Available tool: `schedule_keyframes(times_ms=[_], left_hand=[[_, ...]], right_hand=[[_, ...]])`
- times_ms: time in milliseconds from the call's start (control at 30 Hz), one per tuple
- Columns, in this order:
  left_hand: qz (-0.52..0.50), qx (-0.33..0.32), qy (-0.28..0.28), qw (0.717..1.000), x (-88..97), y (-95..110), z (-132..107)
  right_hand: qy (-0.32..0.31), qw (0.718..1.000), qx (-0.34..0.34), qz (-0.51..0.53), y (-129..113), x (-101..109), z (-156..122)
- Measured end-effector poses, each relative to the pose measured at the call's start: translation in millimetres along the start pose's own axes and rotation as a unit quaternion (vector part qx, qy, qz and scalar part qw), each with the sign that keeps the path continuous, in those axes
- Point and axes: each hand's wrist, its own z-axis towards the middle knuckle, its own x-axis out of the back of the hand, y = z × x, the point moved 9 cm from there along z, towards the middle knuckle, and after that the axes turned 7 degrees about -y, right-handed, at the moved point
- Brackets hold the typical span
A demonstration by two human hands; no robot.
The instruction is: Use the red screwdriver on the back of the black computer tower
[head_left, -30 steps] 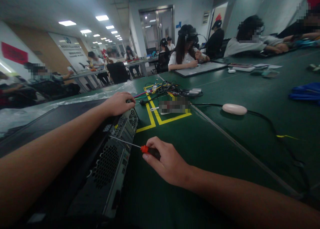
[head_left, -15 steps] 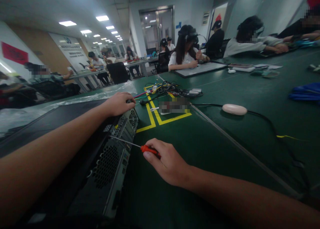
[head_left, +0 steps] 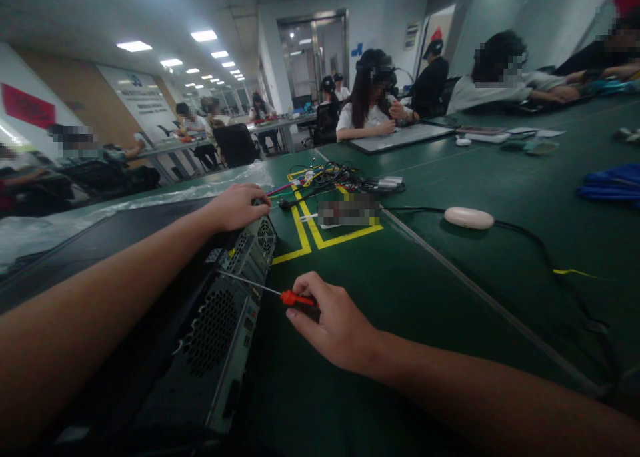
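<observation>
A black desktop computer case (head_left: 130, 244) lies on its side at the left, its metal rear panel (head_left: 240, 277) facing right. My left hand (head_left: 235, 207) rests on its far corner, fingers curled over the edge; the fingertips are partly hidden. A screwdriver (head_left: 293, 298) with a red handle is in my right hand (head_left: 337, 324), held between the fingers, while the thumb stands slightly off the handle. Its thin shaft points left, and the tip meets the rear panel near the edge above the honeycomb vent (head_left: 213, 334). Whether a screw sits under the tip, I cannot tell.
Tangled cables (head_left: 340, 177) lie beyond the case near yellow tape (head_left: 345, 236) on the green table (head_left: 425, 297). A black cord with a white oval piece (head_left: 469, 218) runs across the right. Clear plastic sheeting (head_left: 250, 174) lies behind the case. Several people sit working farther off.
My right thumb has lowered away from the screwdriver handle and the fingers have shifted on it. The left hand and the computer case stay where they were.
</observation>
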Motion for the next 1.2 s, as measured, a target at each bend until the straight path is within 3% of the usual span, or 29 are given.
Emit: schedule_keyframes(times_ms=[1200], left_hand=[[-0.002,-0.002,0.004,1.0,1.0,0.9,0.1]], right_hand=[[-0.004,1.0,-0.013,0.006,1.8,-0.8,-0.4]])
